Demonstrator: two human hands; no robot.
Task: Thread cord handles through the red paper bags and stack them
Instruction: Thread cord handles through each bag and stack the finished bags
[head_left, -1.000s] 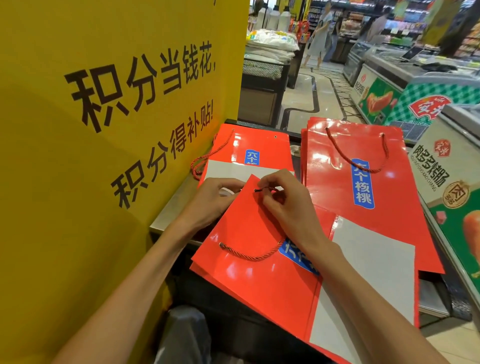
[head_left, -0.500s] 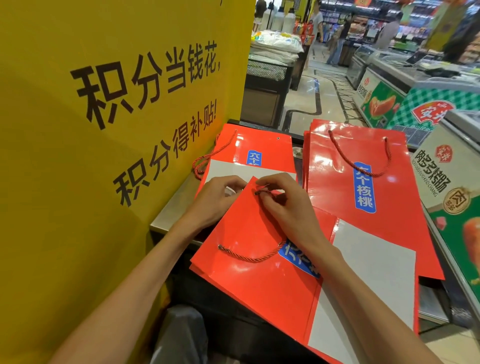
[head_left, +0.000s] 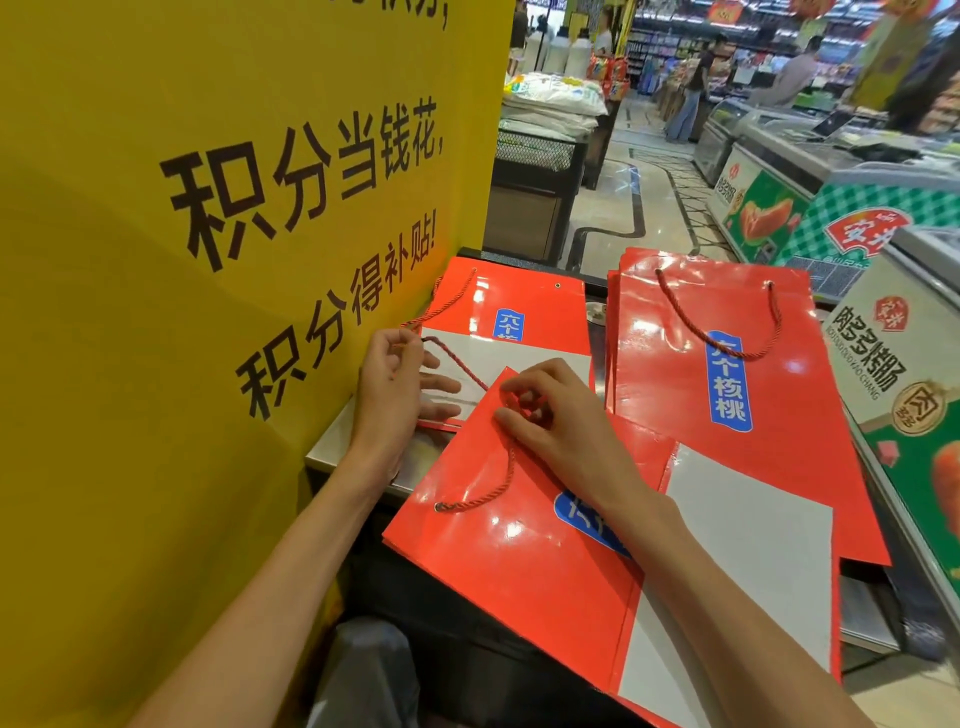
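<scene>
Yellow promotional board stands at the left of the desk. Stack of finished red paper bags lies at right, cord handle on top. Red paper bag in work lies flat and angled at centre, overlapping a further red bag behind. Right hand presses at its top edge, fingers curled on the red cord handle. Left hand pinches the cord's free end, lower fingers extended

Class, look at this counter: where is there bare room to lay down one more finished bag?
Little is bare: a narrow steel strip between the far-left bag and the finished stack, and a metal edge beside the yellow sign. The near middle is crowded by the bag being threaded and both hands.
</scene>
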